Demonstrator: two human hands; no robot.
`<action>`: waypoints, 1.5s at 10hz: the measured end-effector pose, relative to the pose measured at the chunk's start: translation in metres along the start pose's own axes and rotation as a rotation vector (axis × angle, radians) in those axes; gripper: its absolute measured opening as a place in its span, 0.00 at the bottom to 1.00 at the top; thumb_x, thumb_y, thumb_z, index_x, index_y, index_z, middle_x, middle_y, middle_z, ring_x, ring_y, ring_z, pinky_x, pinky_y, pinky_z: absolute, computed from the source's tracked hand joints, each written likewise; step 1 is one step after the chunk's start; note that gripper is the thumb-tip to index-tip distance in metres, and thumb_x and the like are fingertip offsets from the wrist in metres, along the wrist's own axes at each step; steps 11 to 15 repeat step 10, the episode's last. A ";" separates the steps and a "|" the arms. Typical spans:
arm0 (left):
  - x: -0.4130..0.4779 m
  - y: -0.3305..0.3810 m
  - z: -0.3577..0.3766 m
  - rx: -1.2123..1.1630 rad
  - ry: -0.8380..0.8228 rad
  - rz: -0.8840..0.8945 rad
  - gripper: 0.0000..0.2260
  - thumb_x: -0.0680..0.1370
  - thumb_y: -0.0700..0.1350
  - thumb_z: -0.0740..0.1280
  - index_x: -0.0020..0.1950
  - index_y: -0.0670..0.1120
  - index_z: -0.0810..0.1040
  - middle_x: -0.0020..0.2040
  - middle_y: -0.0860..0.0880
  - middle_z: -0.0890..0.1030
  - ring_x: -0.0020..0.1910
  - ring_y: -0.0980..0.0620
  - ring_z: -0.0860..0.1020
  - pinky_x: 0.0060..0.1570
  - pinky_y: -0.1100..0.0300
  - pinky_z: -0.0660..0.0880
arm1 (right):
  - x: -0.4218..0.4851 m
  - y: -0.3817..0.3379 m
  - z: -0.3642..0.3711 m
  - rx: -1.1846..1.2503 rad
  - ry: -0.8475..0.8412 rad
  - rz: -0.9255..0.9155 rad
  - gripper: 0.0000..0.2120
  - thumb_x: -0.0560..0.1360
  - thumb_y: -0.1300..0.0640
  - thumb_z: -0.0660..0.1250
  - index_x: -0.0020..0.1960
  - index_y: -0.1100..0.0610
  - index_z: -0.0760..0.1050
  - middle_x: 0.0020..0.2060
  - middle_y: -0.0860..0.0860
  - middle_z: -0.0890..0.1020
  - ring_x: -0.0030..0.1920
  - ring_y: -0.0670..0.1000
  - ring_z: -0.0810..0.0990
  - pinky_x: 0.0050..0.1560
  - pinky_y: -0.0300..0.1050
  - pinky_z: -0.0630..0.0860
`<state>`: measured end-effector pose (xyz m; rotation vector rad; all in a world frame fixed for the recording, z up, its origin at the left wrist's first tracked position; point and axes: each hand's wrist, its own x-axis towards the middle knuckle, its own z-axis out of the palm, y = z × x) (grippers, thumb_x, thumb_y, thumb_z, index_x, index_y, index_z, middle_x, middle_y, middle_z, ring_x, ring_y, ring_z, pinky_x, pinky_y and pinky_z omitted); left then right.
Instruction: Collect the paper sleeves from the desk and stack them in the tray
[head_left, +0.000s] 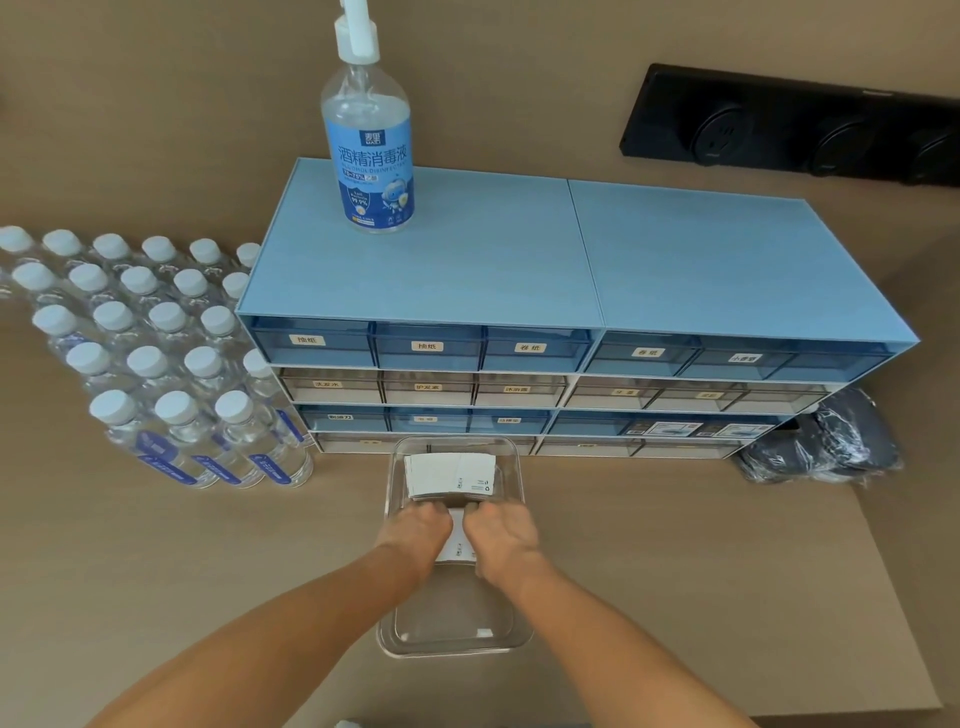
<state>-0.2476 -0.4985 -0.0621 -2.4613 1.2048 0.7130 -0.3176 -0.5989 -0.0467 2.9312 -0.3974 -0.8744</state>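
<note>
A clear plastic tray (457, 642) lies on the desk in front of the drawer unit, long side running away from me. A stack of white paper sleeves (449, 474) lies in its far end. Both hands are inside the tray's middle, knuckles up. My left hand (415, 532) and my right hand (501, 538) press side by side on a second white paper sleeve (457, 540), of which only a narrow strip shows between them. The tray's near end holds nothing visible.
A blue and grey drawer unit (519, 270) stands right behind the tray, with a disinfectant bottle (370, 140) on top. Several capped water bottles (171, 374) fill the desk to the left. A dark bagged bundle (826, 441) lies at the right. The desk edge runs along the right.
</note>
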 end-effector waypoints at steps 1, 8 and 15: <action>0.000 0.001 -0.003 0.006 -0.010 0.012 0.22 0.74 0.32 0.70 0.67 0.38 0.70 0.63 0.40 0.76 0.64 0.41 0.75 0.62 0.50 0.76 | -0.002 -0.001 -0.002 0.006 0.003 -0.003 0.24 0.71 0.60 0.74 0.64 0.60 0.72 0.59 0.58 0.80 0.61 0.58 0.79 0.58 0.48 0.74; -0.036 0.003 -0.032 0.036 0.106 -0.007 0.26 0.74 0.52 0.73 0.66 0.40 0.71 0.61 0.41 0.77 0.62 0.42 0.75 0.60 0.51 0.74 | -0.016 0.007 -0.032 0.157 -0.052 -0.047 0.27 0.69 0.48 0.76 0.63 0.59 0.74 0.59 0.57 0.79 0.59 0.57 0.79 0.55 0.49 0.78; -0.069 -0.011 -0.052 -0.090 0.163 -0.047 0.20 0.79 0.51 0.66 0.66 0.42 0.71 0.61 0.42 0.77 0.60 0.43 0.76 0.58 0.50 0.77 | -0.039 0.008 -0.055 0.197 -0.026 -0.033 0.18 0.75 0.48 0.69 0.58 0.59 0.77 0.55 0.57 0.80 0.54 0.57 0.80 0.46 0.47 0.75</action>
